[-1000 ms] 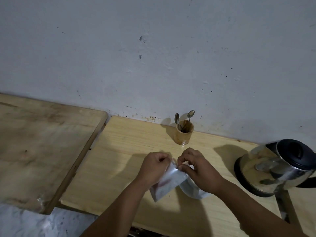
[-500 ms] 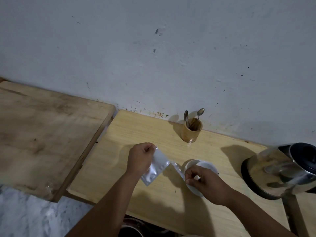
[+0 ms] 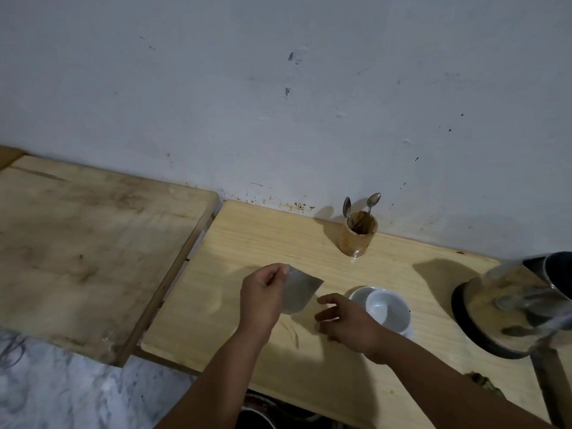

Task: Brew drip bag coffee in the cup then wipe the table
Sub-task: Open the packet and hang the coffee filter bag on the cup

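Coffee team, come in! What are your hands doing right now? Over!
Left hand pinches the silver sachet above the table. Right hand open, low over the table beside the white cup. Cup empty. Kettle stands right, nothing blocking.

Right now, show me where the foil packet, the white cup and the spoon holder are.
foil packet [image 3: 298, 292]: head view, middle of its silver face, beside the left hand's grip.
white cup [image 3: 387, 308]: head view, inside of the bowl.
spoon holder [image 3: 356, 241]: head view, front of its wooden wall.
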